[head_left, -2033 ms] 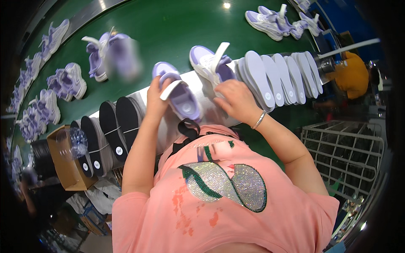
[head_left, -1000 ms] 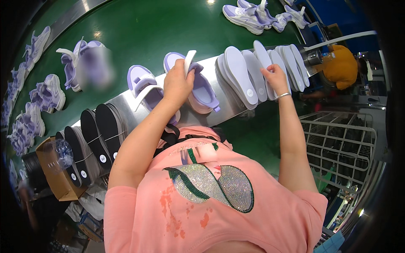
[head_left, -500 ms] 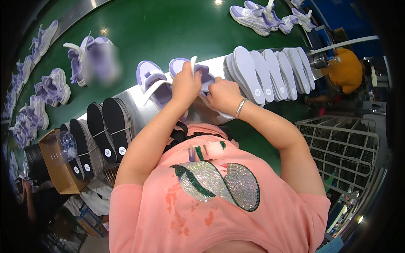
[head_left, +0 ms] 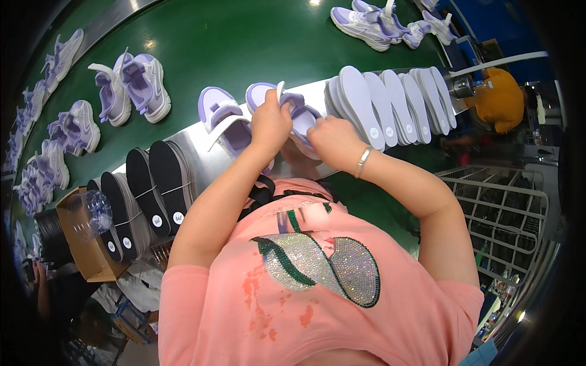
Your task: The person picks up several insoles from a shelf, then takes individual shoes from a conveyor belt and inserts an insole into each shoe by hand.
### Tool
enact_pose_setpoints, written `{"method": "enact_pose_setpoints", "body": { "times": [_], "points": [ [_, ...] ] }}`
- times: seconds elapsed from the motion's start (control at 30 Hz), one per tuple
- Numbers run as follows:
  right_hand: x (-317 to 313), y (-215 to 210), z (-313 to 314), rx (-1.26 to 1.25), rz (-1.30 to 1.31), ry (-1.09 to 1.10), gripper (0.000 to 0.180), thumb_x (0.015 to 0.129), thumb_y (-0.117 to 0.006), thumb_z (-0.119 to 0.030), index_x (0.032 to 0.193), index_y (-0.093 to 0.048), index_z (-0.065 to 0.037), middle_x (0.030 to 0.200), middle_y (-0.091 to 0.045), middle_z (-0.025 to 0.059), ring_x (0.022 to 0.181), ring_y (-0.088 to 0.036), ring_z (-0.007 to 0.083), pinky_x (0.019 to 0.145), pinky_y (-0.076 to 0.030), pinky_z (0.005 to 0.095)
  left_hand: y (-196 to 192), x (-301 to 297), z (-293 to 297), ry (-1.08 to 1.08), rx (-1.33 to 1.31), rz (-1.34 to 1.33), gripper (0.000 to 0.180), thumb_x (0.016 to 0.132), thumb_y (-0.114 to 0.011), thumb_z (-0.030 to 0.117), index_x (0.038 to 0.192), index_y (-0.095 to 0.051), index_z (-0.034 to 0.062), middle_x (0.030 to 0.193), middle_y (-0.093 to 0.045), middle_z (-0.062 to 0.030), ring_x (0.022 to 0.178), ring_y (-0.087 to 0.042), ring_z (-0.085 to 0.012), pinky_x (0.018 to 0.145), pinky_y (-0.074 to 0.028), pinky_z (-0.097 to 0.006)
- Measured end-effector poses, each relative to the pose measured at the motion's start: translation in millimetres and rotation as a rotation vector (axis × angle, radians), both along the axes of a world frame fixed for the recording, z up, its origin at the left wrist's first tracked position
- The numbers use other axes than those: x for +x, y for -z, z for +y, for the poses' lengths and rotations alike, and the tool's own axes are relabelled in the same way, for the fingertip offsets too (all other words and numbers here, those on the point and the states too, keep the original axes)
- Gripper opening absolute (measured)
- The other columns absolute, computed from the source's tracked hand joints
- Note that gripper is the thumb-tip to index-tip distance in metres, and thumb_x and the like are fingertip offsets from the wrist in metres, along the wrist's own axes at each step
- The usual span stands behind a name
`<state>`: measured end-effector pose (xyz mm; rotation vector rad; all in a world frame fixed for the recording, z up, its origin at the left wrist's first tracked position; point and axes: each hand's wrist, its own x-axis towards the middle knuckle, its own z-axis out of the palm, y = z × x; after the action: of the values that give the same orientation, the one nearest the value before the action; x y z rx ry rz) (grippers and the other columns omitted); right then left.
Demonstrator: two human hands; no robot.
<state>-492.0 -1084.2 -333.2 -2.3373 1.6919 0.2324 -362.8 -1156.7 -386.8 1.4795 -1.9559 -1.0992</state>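
A lilac sneaker (head_left: 292,105) stands on the metal ledge (head_left: 201,155) in front of me. My left hand (head_left: 270,124) grips its collar and tongue from the left. My right hand (head_left: 331,141) holds a pale insole (head_left: 303,124) whose front end is inside the sneaker's opening. A second lilac sneaker (head_left: 221,117), its white tongue pulled out, stands just left of my left hand. A fanned row of white insoles (head_left: 381,100) leans on the ledge right of my right hand.
Black insoles (head_left: 145,192) are stacked at the ledge's left end, above a cardboard box (head_left: 82,244). Several lilac sneakers (head_left: 131,85) ride the green conveyor (head_left: 244,43) beyond. A wire cart (head_left: 506,207) stands at right, near a person in orange (head_left: 500,97).
My right hand reached to the white insole row, then came back to the sneaker with an insole. My left hand kept hold of the sneaker, and both hands now work at its opening.
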Motion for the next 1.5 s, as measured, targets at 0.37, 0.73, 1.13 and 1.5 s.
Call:
{"method": "enact_pose_setpoints", "body": {
  "times": [0.37,0.73,1.13,1.5],
  "points": [
    [2,55,-29,0.121,-0.083,0.080,0.015,0.070,-0.053,-0.016,0.066,-0.064,-0.006,0.069,-0.062,0.0140,0.069,-0.061,0.0287,0.067,-0.048,0.0372,9,1,-4,-0.019,-0.018,0.062,0.025,0.078,-0.056,0.018,0.093,-0.047,-0.0003,0.079,-0.058,-0.0246,0.075,-0.056,-0.0419,0.065,-0.043,-0.045],
    [11,55,-47,0.443,0.125,0.056,0.018,0.071,-0.053,-0.015,0.079,-0.067,-0.006,0.085,-0.064,0.0155,0.083,-0.061,0.0284,0.075,-0.047,0.0370,14,-1,-7,0.025,-0.058,0.096,0.024,0.079,-0.055,0.015,0.091,-0.045,-0.0035,0.076,-0.057,-0.0272,0.073,-0.056,-0.0432,0.063,-0.043,-0.048],
    [7,-7,-37,0.646,0.099,0.013,0.021,0.074,-0.051,-0.020,0.081,-0.064,-0.005,0.082,-0.064,0.0135,0.080,-0.062,0.0249,0.077,-0.043,0.0356,8,5,0,-0.022,0.015,0.062,0.024,0.081,-0.054,0.016,0.095,-0.045,-0.0012,0.076,-0.058,-0.0249,0.073,-0.056,-0.0422,0.064,-0.043,-0.046],
    [-26,-19,-29,0.173,-0.451,0.097,0.024,0.080,-0.050,-0.022,0.097,-0.060,-0.010,0.065,-0.062,0.0054,0.063,-0.059,0.0205,0.087,-0.032,0.0387,-6,18,14,0.035,-0.002,0.074,0.022,0.080,-0.050,0.009,0.093,-0.039,-0.0043,0.071,-0.057,-0.0274,0.069,-0.056,-0.0440,0.060,-0.043,-0.049]
  ]
}}
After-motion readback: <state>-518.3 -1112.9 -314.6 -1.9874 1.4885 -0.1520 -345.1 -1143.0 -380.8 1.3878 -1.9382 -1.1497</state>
